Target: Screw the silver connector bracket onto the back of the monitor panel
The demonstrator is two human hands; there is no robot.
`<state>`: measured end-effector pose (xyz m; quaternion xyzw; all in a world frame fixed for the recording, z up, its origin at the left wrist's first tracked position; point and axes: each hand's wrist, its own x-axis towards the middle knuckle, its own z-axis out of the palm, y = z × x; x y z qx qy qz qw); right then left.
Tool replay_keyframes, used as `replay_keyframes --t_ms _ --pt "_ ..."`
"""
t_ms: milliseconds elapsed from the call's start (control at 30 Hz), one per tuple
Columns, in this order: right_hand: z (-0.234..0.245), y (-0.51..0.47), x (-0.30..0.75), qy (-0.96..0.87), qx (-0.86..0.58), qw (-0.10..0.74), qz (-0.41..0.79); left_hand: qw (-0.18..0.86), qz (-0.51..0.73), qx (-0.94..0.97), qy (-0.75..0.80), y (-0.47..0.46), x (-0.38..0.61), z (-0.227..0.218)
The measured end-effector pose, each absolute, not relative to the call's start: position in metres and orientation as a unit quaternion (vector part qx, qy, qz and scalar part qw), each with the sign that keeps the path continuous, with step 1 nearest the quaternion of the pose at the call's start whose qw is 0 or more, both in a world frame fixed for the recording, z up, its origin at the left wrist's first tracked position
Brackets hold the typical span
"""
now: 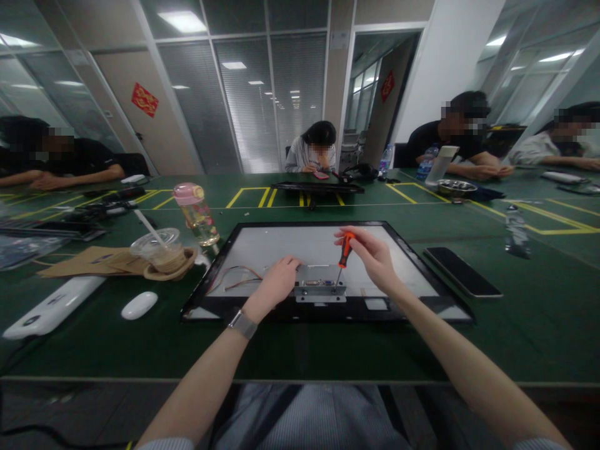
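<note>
An orange-and-black screwdriver [345, 250] is gripped in my right hand [372, 253], its shaft pointing down at the right part of a metal bracket [321, 290]. Video-type ports show along the bracket's front face. My left hand [276, 281] is at the bracket's left end with its fingers curled against it; the fingertips are partly hidden. Beneath both hands lies a display panel [253, 240], grey-backed with a black frame. Thin wires [241, 279] run over the panel, left of my left hand.
A black phone [462, 272] lies right of the panel. To the left are a drink bottle [197, 212], a plastic cup [159, 247], a brown paper bag [94, 261], a white mouse [139, 305] and a white device [54, 306]. Several people sit across the green table [300, 356].
</note>
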<state>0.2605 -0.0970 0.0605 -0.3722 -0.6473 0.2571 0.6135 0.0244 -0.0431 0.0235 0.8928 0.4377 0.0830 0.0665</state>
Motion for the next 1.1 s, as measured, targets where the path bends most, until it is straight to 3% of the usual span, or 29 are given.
replay_keyframes --t_ms 233,467,700,933,1100 --pt "0.0612 -0.0948 0.2594 -0.645 -0.389 0.638 0.158 0.062 0.085 0.893 0.437 -0.0386 0.0250 0.0164" --pt "0.0628 -0.0991 0.2570 -0.650 -0.375 0.619 0.231 0.062 0.083 0.893 0.438 -0.0386 0.0242 0.0175" --pt "0.0618 -0.0937 0.2593 -0.663 -0.391 0.627 0.120 0.062 0.089 0.895 0.433 -0.0357 0.0228 0.0133" --pt "0.0636 -0.1006 0.2566 -0.661 -0.385 0.604 0.220 0.064 0.083 0.894 0.436 -0.0408 0.0244 0.0201" --pt "0.0583 -0.0937 0.2590 -0.631 -0.403 0.641 0.170 0.059 0.084 0.896 0.431 -0.0391 0.0246 0.0175"
